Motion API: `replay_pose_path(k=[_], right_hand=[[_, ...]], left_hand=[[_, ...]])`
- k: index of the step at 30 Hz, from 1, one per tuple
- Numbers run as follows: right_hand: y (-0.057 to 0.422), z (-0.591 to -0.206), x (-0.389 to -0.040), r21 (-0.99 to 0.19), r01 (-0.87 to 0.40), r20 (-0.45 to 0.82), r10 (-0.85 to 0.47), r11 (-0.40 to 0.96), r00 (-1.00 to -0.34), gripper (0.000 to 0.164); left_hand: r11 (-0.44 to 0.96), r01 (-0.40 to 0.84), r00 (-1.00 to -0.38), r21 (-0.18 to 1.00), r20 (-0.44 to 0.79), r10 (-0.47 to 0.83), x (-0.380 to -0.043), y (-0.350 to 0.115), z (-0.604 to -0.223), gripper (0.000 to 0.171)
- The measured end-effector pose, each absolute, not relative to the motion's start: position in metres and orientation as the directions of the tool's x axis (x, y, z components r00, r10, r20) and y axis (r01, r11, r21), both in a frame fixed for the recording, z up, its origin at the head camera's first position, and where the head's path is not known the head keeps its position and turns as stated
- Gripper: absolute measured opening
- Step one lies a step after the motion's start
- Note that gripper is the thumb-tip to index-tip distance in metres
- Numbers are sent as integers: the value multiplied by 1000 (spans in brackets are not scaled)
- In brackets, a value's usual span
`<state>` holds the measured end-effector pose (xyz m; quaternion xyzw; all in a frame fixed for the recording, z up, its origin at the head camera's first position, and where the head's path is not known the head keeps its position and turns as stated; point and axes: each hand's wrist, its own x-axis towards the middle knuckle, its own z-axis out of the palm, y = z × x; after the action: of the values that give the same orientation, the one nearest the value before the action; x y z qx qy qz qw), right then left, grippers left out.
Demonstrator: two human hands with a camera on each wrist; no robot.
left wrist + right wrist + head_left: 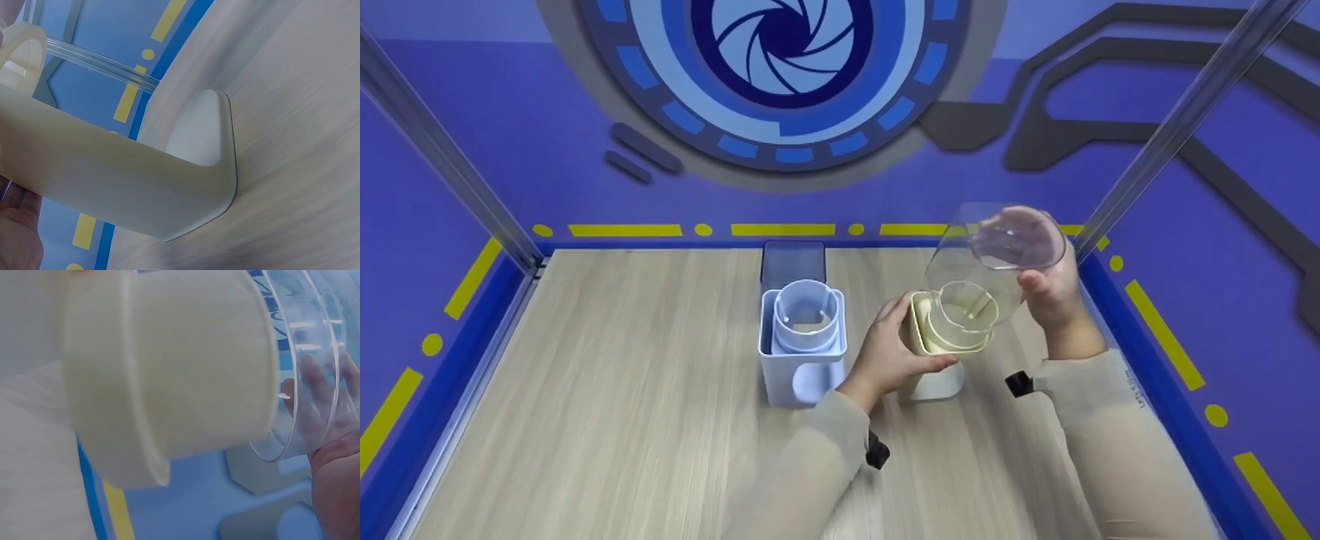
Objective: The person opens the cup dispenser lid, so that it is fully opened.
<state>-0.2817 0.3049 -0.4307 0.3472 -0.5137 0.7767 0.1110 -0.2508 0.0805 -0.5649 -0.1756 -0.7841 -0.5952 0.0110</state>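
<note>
My left hand [889, 349] grips the side of a pale yellow dispenser base [952, 349], which has a round collar at its top and a rounded foot at its front. In the left wrist view, the tall body of the base [112, 163] stands tilted across the picture. My right hand [1054, 292] holds a clear container [949, 251] by its closed end, the fingers showing through the wall. The container is tilted over the yellow collar. In the right wrist view, the rim of the container [289, 337] is close to the collar [208, 365]; contact I cannot tell.
A light blue dispenser base [776, 379] of like shape stands left of the yellow one. Behind it is a smoky see-through piece [793, 262]. Metal posts [1192, 97] and printed blue walls [532, 150] bound the wooden table [622, 390].
</note>
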Motion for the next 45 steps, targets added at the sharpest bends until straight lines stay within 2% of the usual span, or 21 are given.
replay_pose_path(k=[8, 17, 23, 34, 38, 42, 45], right_hand=[[314, -422, -294, -679, -630, 694, -49, -378, -719, 82], [323, -430, -306, -657, -707, 703, 128, -263, -700, 92], [332, -438, -314, -655, -728, 683, 253, -201, -685, 93], [347, -456, -319, -753, -634, 563, 325, -177, -760, 95], [350, -461, -321, -804, -577, 509, 337, -144, -792, 102], [352, -466, -323, -868, -493, 445, 352, -57, -824, 107], [352, -472, -325, -913, -403, 398, 355, 62, -846, 102]], left_hand=[[201, 303, -935, 932, 249, 254, -253, 79, -567, 122], [211, 303, -934, 929, 245, 259, -255, 77, -567, 125], [221, 294, -937, 930, 234, 260, -255, 79, -568, 124], [227, 302, -936, 926, 243, 256, -255, 80, -570, 122], [228, 315, -932, 921, 256, 255, -254, 80, -569, 122], [235, 328, -929, 915, 267, 256, -254, 81, -568, 123], [240, 324, -931, 915, 262, 255, -254, 82, -569, 124]])
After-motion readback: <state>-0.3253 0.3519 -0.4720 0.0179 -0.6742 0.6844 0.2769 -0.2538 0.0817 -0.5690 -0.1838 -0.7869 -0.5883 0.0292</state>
